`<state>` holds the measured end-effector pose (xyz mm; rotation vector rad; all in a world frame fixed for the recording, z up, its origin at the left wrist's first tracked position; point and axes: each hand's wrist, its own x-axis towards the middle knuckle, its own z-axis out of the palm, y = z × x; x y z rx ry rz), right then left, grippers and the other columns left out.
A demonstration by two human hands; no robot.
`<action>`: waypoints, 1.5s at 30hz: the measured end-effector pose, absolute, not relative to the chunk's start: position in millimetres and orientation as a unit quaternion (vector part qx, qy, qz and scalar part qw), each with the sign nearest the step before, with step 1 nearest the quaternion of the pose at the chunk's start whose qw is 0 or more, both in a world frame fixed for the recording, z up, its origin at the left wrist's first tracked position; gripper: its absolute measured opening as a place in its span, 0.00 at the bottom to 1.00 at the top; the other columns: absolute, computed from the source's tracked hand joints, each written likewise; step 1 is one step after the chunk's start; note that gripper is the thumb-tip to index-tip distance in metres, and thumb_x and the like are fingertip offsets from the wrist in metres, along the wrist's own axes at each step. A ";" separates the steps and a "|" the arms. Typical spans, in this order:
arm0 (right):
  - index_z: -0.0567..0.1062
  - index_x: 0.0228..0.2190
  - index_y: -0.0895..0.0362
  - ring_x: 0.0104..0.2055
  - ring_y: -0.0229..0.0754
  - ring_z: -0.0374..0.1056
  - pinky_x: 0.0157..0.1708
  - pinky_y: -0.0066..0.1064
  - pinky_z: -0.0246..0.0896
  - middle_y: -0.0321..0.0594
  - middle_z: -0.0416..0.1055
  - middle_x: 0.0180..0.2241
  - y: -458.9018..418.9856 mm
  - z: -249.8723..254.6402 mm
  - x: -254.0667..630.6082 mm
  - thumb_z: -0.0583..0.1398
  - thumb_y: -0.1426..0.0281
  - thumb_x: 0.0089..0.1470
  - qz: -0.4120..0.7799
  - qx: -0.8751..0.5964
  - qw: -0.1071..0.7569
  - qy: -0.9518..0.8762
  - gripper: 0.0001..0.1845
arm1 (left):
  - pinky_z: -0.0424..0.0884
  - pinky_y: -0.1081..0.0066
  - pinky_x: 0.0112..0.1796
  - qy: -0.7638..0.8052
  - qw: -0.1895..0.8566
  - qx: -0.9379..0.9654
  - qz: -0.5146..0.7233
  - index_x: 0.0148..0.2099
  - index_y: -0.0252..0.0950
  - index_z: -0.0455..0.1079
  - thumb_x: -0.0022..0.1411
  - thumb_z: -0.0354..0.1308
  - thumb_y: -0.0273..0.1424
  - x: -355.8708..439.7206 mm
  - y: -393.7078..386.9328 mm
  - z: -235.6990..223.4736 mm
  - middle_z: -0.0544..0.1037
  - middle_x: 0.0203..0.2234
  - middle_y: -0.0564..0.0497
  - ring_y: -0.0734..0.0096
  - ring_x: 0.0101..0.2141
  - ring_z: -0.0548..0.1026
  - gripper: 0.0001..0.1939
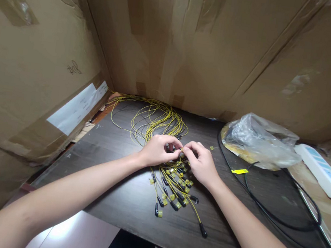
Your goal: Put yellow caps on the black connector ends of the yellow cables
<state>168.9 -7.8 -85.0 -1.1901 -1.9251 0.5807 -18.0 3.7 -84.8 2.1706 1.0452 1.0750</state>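
My left hand point(159, 151) is closed in a pinch over the pile of cables, thumb and fingers around a cable end that is mostly hidden. Against it, my right hand point(201, 162) pinches a small yellow cap point(182, 149) at that same end; the fingertips of both hands almost meet. Below them, several black angled connectors point(203, 230) on thin yellow wires fan out over the dark table point(112, 198). Many of these ends have clear yellow caps point(160, 213) on or beside them. Behind my left hand the yellow wires point(163, 119) lie in loose loops.
Cardboard walls point(170, 46) close in the back and left. On the right lie a clear plastic bag point(258, 141), a black cable point(280, 225) with a yellow tag point(239, 171), and a white power strip point(321, 172). One loose yellow cap point(211, 147) sits right of my hands.
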 end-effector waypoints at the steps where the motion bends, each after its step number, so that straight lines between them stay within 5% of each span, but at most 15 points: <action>1: 0.70 0.23 0.54 0.32 0.44 0.64 0.35 0.35 0.57 0.37 0.70 0.24 -7.6 -85.1 168.9 0.55 0.65 0.60 0.226 -0.469 0.388 -0.761 0.15 | 0.70 0.76 0.30 0.383 0.249 0.797 0.395 0.39 0.34 0.78 0.58 0.62 0.29 -18.0 3.8 -84.9 0.80 0.28 0.51 0.77 0.25 0.73 0.07; 8: 0.67 0.19 0.53 0.30 0.44 0.62 0.34 0.36 0.56 0.37 0.69 0.21 -7.5 -85.4 168.3 0.53 0.63 0.63 0.219 -0.466 0.375 -0.771 0.21 | 0.70 0.76 0.30 0.381 0.253 0.796 0.397 0.38 0.33 0.77 0.57 0.62 0.28 -18.0 3.9 -85.5 0.80 0.28 0.51 0.77 0.25 0.73 0.06; 16: 0.72 0.28 0.54 0.34 0.44 0.66 0.36 0.36 0.59 0.38 0.73 0.29 -8.8 -85.4 168.2 0.59 0.66 0.54 0.235 -0.461 0.417 -0.747 0.05 | 0.69 0.76 0.29 0.387 0.266 0.784 0.406 0.38 0.33 0.78 0.57 0.63 0.29 -17.8 4.6 -85.0 0.79 0.25 0.52 0.77 0.25 0.73 0.06; 25: 0.67 0.19 0.54 0.30 0.44 0.62 0.34 0.36 0.54 0.37 0.68 0.21 -6.8 -86.7 168.3 0.52 0.61 0.63 0.213 -0.480 0.367 -0.768 0.22 | 0.69 0.78 0.28 0.373 0.272 0.784 0.416 0.39 0.32 0.79 0.59 0.63 0.29 -17.9 4.0 -84.7 0.79 0.26 0.52 0.78 0.24 0.72 0.07; 34: 0.72 0.28 0.54 0.34 0.44 0.66 0.36 0.35 0.57 0.38 0.72 0.29 -7.4 -86.1 168.7 0.57 0.65 0.57 0.237 -0.465 0.408 -0.749 0.08 | 0.69 0.78 0.27 0.382 0.284 0.775 0.416 0.37 0.32 0.79 0.58 0.63 0.28 -16.3 2.7 -82.8 0.79 0.25 0.52 0.78 0.24 0.72 0.06; 45: 0.66 0.20 0.54 0.30 0.43 0.61 0.34 0.35 0.53 0.37 0.67 0.21 -7.5 -85.9 167.4 0.52 0.62 0.62 0.211 -0.474 0.393 -0.759 0.20 | 0.70 0.77 0.28 0.362 0.272 0.787 0.418 0.38 0.32 0.80 0.57 0.63 0.27 -17.3 3.9 -85.6 0.81 0.26 0.50 0.78 0.23 0.73 0.07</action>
